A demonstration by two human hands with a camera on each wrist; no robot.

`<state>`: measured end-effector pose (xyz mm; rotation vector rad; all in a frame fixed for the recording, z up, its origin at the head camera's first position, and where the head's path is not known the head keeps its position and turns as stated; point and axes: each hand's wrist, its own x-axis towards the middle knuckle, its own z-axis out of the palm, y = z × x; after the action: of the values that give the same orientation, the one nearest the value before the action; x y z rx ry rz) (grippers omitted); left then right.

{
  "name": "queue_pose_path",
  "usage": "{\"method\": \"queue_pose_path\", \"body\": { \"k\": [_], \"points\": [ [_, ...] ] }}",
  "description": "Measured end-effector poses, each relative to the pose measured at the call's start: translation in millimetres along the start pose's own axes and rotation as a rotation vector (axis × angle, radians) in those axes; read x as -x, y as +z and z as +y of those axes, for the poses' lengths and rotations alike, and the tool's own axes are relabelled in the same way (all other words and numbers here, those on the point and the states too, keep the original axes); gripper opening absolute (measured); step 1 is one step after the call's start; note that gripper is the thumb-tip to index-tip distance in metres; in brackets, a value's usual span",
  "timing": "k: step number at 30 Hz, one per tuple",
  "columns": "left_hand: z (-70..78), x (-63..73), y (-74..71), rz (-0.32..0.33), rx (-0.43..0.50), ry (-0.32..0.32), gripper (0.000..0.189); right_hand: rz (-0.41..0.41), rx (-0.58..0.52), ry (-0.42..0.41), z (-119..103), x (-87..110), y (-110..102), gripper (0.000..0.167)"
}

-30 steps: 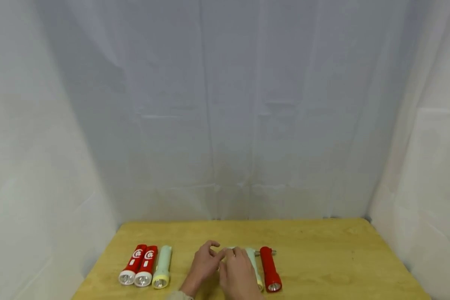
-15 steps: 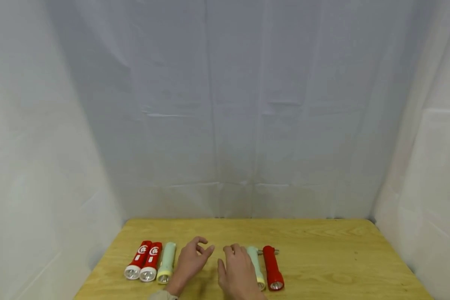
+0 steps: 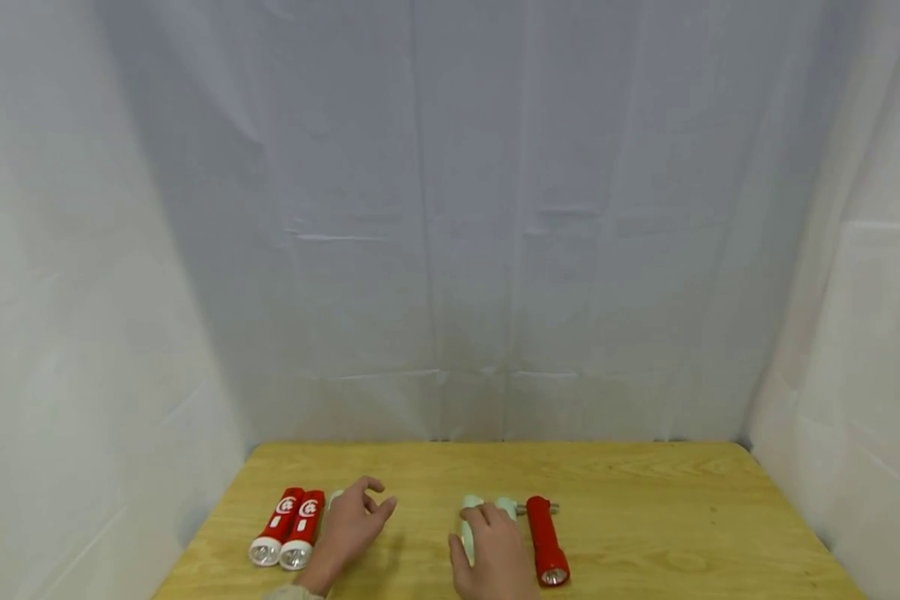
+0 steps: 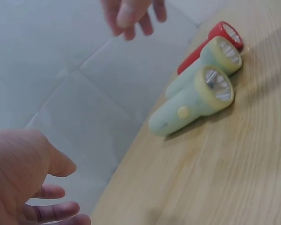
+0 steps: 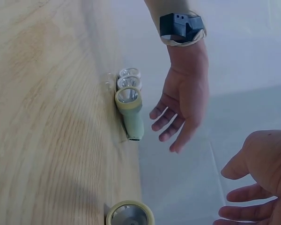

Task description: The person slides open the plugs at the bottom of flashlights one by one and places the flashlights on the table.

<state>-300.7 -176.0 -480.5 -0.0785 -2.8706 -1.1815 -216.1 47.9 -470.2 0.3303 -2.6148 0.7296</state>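
- While the left hand (image 3: 352, 523) hovers relaxed near one mint flashlight (image 5: 134, 123), the right hand (image 3: 492, 550) hovers loose-fingered near two more mint flashlights (image 4: 180, 112)
- Red flashlight (image 3: 544, 537) lies farther right

The plain red flashlight (image 3: 545, 537) obstructs; rightward, the tabletop (image 3: 667, 533) is free.

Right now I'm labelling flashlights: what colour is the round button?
Pale yellow button, best seen in the left wrist view.

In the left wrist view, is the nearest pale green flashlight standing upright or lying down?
Lying down: the pale green flashlight rests lengthwise on the table, its lens facing sideways, not up.
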Motion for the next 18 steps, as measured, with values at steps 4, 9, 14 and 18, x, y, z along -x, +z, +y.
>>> {"method": "queue_pose_path", "body": {
  "k": [4,9,14,18],
  "points": [
    [-1.7,-2.6,-8.2,0.009,-0.049,-0.010,0.036,-0.027,-0.022,0.058,2,4.8,-6,0.024],
    [-4.0,-5.9,-14.2,0.045,-0.108,-0.001,0.035,-0.023,-0.029,0.098,6,7.0,-14,0.026],
    [-12.2,-6.3,-16.3,0.082,-0.152,-0.011,0.033,-0.028,-0.019,0.102,11,8.2,-17,0.028],
    [-18.5,-6.7,-16.6,0.115,-0.197,0.014,0.032,-0.028,-0.001,0.109,14,9.1,-16,0.027]
  ]
}}
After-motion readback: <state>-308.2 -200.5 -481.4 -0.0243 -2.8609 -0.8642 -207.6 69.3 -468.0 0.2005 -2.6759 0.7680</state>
